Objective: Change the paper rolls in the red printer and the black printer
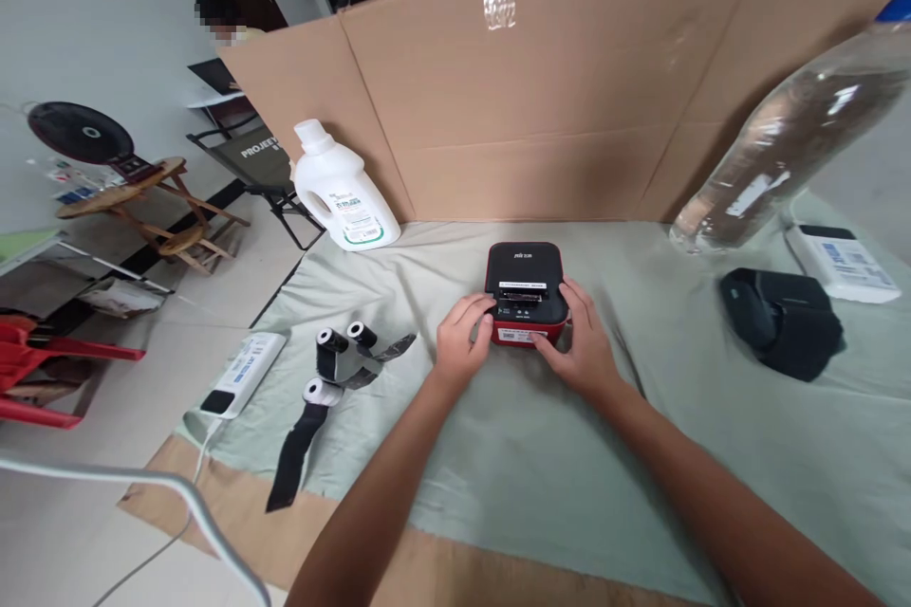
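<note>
A small label printer [527, 266] with a black top and a red base sits on the green cloth in the middle. My left hand [462, 332] is at its front left corner, fingertips on the left edge and thumb close to the front face. Round the right side curve the fingers of my right hand [580, 341], its thumb on the white front label. The printer's lid looks closed, with a slot across it. To the left of my left hand lie several paper rolls [323, 392] with black strips unrolled from them.
A white jug [342, 185] stands at the back left before a cardboard wall [527, 133]. At the right are a large water bottle [790, 133], a black device [783, 322] and a white power bank [846, 264]. Another white power bank [244, 372] with a cable lies left. A person sits beyond.
</note>
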`<state>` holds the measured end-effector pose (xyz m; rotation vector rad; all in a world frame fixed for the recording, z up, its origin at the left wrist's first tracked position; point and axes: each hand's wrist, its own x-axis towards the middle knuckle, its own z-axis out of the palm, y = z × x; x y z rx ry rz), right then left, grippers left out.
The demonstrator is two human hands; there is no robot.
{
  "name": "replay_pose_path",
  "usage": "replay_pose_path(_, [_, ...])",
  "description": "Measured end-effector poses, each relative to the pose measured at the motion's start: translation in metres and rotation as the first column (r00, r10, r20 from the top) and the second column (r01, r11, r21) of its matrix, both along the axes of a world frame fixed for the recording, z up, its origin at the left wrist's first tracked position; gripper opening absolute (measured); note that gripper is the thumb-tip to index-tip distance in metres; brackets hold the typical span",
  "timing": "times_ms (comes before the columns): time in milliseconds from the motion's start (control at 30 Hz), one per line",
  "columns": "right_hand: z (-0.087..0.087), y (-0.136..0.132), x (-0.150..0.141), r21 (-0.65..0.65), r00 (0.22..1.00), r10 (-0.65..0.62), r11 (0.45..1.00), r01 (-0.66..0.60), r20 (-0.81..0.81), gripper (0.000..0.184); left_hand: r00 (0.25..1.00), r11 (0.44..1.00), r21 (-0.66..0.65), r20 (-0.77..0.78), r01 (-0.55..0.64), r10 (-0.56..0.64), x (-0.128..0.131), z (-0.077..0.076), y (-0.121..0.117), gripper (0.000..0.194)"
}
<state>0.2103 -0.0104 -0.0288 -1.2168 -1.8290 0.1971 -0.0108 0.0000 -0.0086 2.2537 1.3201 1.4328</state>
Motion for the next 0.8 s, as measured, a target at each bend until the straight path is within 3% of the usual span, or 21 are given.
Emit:
replay_pose_path(133, [0.004, 0.002, 0.002, 0.008, 1.000, 0.020, 1.000, -0.020, 0.011, 0.083, 0.996, 1.000, -0.005, 0.084, 0.020, -0.019, 0.004, -0.004, 0.000, 0.034])
replay_pose_path(367, [0.002, 0.004, 0.004, -0.001, 0.999, 0.048, 0.999, -0.048, 0.020, 0.090, 1.000, 0.999, 0.043, 0.001, 0.012, -0.012, 0.004, -0.018, -0.006, 0.035])
replay_pose_path(600, [0.006, 0.004, 0.006, -0.013, 0.998, 0.048, 0.999, -0.048, 0.050, 0.096, 1.000, 0.998, 0.054, -0.021, 0.022, -0.021, 0.003, -0.019, -0.004, 0.036])
replay_pose_path(733, [0.013, 0.004, 0.011, -0.036, 0.994, 0.051, 0.998, -0.048, 0.092, 0.091, 1.000, 0.999, 0.047, -0.027, 0.005, -0.004, 0.003, -0.018, -0.004, 0.036])
replay_pose_path(800, [0.019, 0.003, 0.014, -0.051, 0.993, 0.099, 0.994, -0.096, 0.070, 0.080, 1.000, 0.999, 0.043, -0.022, -0.001, 0.002, 0.003, -0.018, -0.004, 0.036])
